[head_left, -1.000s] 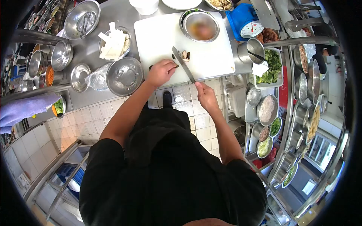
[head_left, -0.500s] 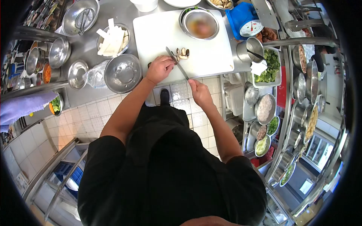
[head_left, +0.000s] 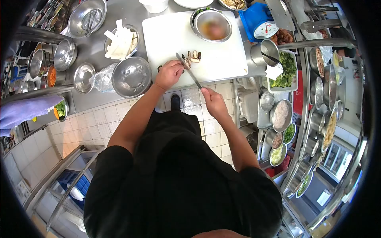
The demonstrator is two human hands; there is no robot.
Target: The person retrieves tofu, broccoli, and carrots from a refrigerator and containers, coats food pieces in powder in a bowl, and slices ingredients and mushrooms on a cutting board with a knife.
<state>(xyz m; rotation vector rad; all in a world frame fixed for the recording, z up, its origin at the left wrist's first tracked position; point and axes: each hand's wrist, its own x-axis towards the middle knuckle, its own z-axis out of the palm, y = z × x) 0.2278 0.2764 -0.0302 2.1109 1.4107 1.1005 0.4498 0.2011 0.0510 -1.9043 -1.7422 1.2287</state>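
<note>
On the white cutting board [head_left: 166,33], my right hand [head_left: 215,102] is wrapped round the handle of a knife [head_left: 193,77]. Its blade points away from me and to the left, passing close by the fingertips of my left hand [head_left: 170,74]. Those fingers are curled and pressed down on a dark-capped mushroom, mostly hidden under them. Mushroom slices [head_left: 195,58] with dark rims and pale flesh lie just beyond the blade. Another dark piece [head_left: 159,68] sits at the left of my left hand.
Nested metal bowls [head_left: 213,26] stand at the board's far side. Left of the board are a metal bowl [head_left: 131,77] and a bowl of white strips [head_left: 122,43]. To the right are a blue scale [head_left: 256,20], a metal pot [head_left: 264,52] and a basket of greens [head_left: 286,71].
The mushroom slices beside the blade have spread a little, with more pale flesh showing. Both hands keep nearly the same places, and the whole view has shifted slightly.
</note>
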